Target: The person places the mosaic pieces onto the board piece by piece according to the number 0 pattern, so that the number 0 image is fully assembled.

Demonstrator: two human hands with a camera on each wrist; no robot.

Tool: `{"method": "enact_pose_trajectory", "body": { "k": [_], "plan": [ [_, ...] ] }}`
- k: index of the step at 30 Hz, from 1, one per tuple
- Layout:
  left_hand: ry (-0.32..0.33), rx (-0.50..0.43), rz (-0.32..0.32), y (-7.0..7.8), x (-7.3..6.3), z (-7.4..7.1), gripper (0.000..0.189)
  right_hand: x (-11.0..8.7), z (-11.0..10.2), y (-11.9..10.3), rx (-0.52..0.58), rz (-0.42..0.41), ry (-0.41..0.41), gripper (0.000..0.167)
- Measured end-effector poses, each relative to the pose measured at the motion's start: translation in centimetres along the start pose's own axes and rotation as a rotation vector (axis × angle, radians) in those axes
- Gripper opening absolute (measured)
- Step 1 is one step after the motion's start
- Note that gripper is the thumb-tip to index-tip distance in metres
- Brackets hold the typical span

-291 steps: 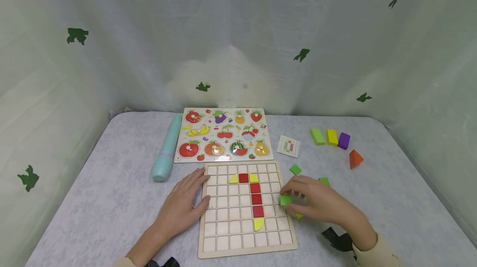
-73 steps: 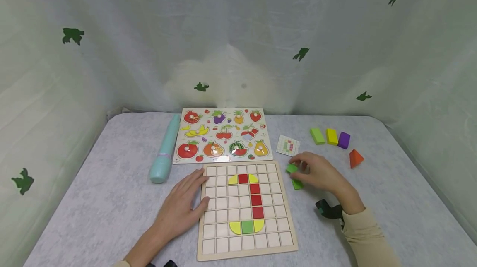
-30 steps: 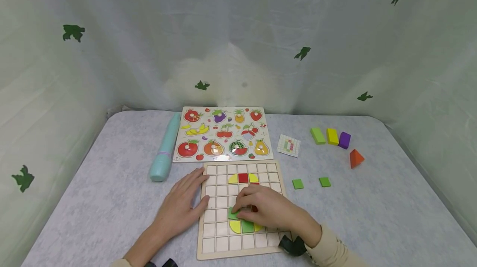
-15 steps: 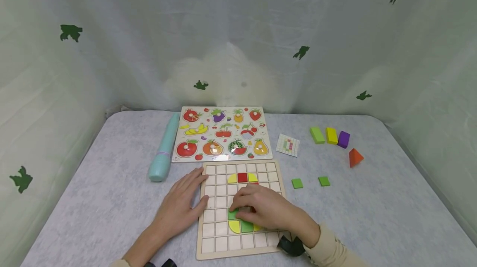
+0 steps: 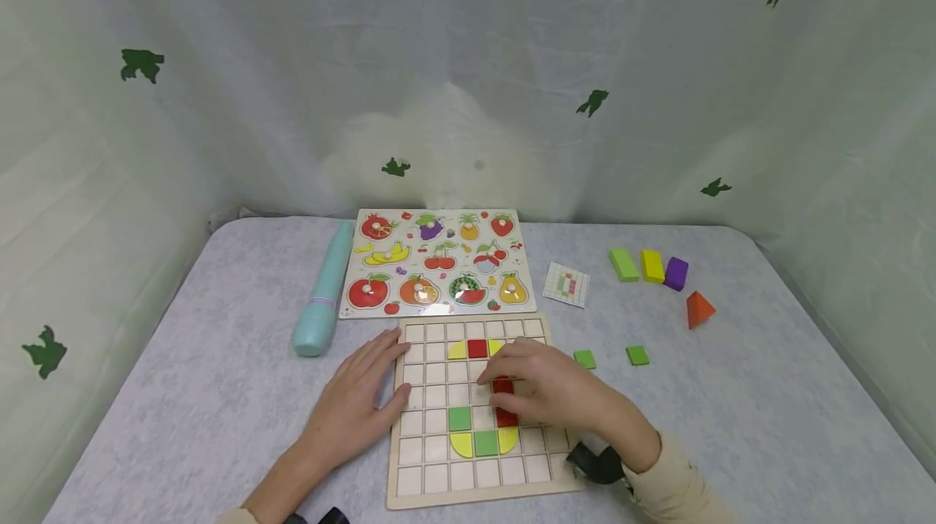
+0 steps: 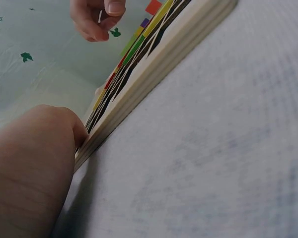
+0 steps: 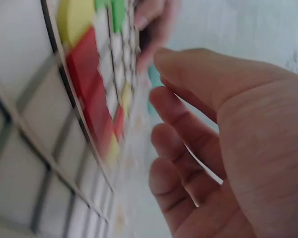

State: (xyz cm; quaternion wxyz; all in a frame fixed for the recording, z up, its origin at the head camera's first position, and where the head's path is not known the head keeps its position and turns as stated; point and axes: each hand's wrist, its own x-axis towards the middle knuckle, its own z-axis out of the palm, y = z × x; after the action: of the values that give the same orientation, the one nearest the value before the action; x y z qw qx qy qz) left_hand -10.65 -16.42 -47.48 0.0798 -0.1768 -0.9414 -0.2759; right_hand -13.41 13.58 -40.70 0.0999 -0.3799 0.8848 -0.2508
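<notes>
A wooden grid board (image 5: 424, 479) lies flat on the table with red, yellow and green tiles in some squares. My left hand (image 5: 358, 398) rests on its left edge, fingers spread. A green tile (image 5: 459, 418) sits in a square just above a yellow quarter-round tile (image 5: 461, 446); another green tile (image 5: 486, 443) lies to the lower right. Over the red column my right hand (image 5: 552, 390) hovers, hiding part of it. The right wrist view shows that hand's loosely bent fingers (image 7: 174, 139) holding nothing, apart from the red tiles (image 7: 92, 94).
Two loose green tiles (image 5: 638, 355) lie right of the board. Behind are a fruit peg puzzle (image 5: 439, 290), a small pattern card (image 5: 566, 285) and a teal cylindrical case (image 5: 316, 321). Green, yellow (image 5: 652, 266), purple (image 5: 676, 273) and orange (image 5: 699, 310) blocks stand at the back right.
Since the earliest frame, two green tiles and a yellow quarter-round have been added on the board. My right hand has just let go of the second green tile and moved up and right.
</notes>
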Motion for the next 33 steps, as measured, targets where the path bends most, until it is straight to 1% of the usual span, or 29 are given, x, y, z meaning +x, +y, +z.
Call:
{"method": "enact_pose_trajectory", "body": {
  "k": [2,9,16,21,24,26,30,33],
  "plan": [
    [-0.002,0.0,-0.002,0.0,0.0,0.0,0.056,-0.4,-0.8,0.5,0.024,0.014,0.003,0.023],
    [-0.003,0.0,-0.005,0.1,0.0,0.0,0.056,-1.9,-2.8,2.9,0.102,0.121,-0.053,0.035],
    [-0.001,-0.001,-0.004,0.2,0.0,-0.1,0.055,-3.6,-4.6,6.0,0.103,0.173,-0.011,0.041],
    [0.001,-0.001,-0.004,0.2,-0.1,-0.1,0.056,-4.7,-5.4,7.7,0.138,0.227,-0.036,0.046],
    [-0.002,0.002,-0.009,0.1,-0.1,0.0,0.056,-5.2,-5.5,8.5,0.168,0.254,-0.054,0.045],
    [-0.005,0.004,-0.011,0.1,-0.1,0.0,0.056,-5.3,-5.4,9.0,0.171,0.26,-0.053,0.042],
    [-0.007,0.008,-0.009,0.1,-0.1,0.0,0.056,-5.1,-5.0,9.7,0.145,0.262,-0.027,0.033],
    [-0.004,0.008,-0.004,0.1,0.0,0.0,0.056,-4.9,-4.8,10.0,0.106,0.272,0.001,0.028]
  ]
}}
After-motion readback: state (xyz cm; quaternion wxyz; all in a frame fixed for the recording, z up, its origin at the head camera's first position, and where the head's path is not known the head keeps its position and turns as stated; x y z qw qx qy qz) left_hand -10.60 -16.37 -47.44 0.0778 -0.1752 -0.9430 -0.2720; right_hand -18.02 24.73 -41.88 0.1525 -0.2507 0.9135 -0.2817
